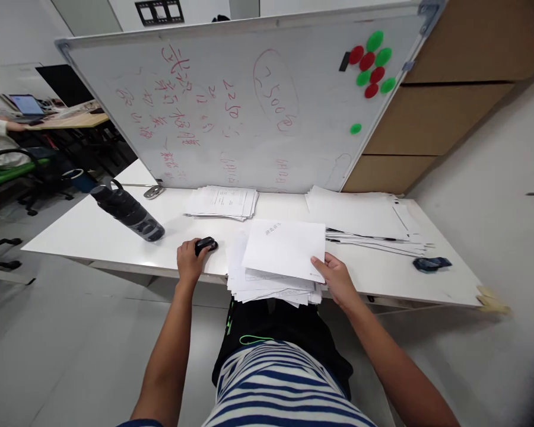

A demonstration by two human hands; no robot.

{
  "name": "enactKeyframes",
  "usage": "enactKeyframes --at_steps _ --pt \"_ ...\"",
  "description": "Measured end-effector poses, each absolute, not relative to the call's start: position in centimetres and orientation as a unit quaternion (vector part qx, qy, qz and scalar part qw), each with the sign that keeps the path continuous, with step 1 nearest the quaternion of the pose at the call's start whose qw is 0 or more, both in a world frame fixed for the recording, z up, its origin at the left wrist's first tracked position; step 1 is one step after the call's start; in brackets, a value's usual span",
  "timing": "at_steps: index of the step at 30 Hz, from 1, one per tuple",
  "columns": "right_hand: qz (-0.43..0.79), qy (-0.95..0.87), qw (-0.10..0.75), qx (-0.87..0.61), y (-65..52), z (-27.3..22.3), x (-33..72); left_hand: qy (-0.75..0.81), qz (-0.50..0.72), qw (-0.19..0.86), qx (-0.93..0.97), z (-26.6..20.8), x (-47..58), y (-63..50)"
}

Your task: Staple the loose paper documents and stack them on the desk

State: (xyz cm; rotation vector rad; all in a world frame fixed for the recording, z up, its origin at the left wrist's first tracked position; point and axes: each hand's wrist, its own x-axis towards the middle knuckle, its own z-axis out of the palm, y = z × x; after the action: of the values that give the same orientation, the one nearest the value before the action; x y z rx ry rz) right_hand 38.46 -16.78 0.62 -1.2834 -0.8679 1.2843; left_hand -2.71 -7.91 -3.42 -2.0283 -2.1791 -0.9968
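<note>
Near the desk's front edge, my left hand [189, 261] is closed around a small black stapler [206, 244], which rests on or just above the white desktop. My right hand [337, 277] pinches the lower right corner of a white sheet of paper [285, 246], thumb on top; whether more sheets lie within the grip I cannot tell. This sheet is slightly raised and tilted over a loose stack of papers [273, 289], which overhangs the front edge of the desk near my waist.
A dark water bottle [129, 210] stands at the left. Behind lie a paper pile [222, 201] and a larger one [360, 213]. A dark blue object [431, 264] sits at right. A whiteboard [213, 112] stands along the back. A person's arm [15, 126] shows far left.
</note>
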Motion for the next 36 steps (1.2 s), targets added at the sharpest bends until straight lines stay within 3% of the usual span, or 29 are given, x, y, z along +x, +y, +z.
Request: enactKeyframes --at_steps 9,15,36 --pt "0.518 -0.453 0.48 -0.544 -15.5 3.6 34.1 -0.671 -0.454 -0.117 -0.574 -4.3 -1.8 -9.4" --pt "0.463 -0.517 0.459 -0.554 -14.8 3.6 31.4 -0.668 -0.447 -0.093 -0.588 -4.1 -1.3 -9.9" --pt "0.463 -0.55 0.431 -0.546 -14.3 3.3 31.4 -0.671 -0.402 -0.076 -0.619 -3.7 -0.8 -10.2"
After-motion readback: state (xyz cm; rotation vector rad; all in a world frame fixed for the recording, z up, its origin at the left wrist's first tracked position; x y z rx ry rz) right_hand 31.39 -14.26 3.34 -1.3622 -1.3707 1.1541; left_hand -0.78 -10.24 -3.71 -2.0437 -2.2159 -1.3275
